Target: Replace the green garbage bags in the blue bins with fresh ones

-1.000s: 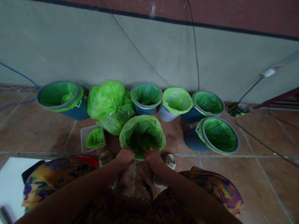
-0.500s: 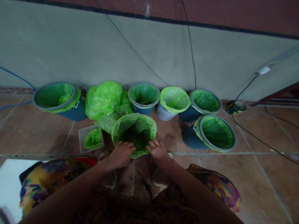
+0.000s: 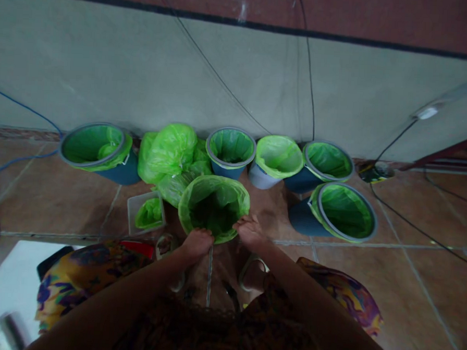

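Note:
In front of me stands a bin lined with a green bin liner, whose edge is folded out over the rim. My left hand is closed on the liner at the near edge, fingers curled over the rim. Farther right along the same edge, my right hand also grips the liner with bent fingers. The liner hides the bin's outside, and its inside is dark. Close to its left sits a clear plastic tub with a bundle of green bags.
Lined bins stand along the wall, with more at right. Tied full green bags lean between them. A white board lies at lower left. Cables cross the tiled floor.
My left hand's fingers have gone from lying spread over the near rim to curling in on the liner. My right hand has closed on its edge too. The view has shifted slightly.

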The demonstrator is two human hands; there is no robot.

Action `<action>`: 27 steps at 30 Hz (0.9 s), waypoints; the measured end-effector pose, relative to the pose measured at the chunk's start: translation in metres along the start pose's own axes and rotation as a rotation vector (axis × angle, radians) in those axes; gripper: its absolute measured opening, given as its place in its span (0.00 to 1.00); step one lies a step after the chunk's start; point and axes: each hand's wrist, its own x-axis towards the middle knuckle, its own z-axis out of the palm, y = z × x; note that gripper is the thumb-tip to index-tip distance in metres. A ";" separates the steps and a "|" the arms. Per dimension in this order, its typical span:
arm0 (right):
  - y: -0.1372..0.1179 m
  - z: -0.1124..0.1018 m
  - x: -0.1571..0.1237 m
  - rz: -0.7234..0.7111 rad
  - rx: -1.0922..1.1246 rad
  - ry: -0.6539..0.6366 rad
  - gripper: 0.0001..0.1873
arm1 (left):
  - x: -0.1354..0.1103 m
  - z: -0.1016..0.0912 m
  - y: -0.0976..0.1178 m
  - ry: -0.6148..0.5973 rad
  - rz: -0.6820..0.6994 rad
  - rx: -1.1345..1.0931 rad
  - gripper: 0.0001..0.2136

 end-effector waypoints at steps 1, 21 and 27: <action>-0.002 -0.002 0.001 0.010 -0.006 -0.001 0.11 | 0.000 0.000 0.000 -0.004 0.006 -0.001 0.09; -0.042 0.004 -0.019 -0.157 0.201 0.159 0.11 | 0.001 0.008 -0.008 -0.005 -0.025 -0.003 0.07; -0.060 0.033 -0.011 -0.199 0.180 0.039 0.12 | 0.001 0.011 -0.008 0.013 -0.033 -0.007 0.08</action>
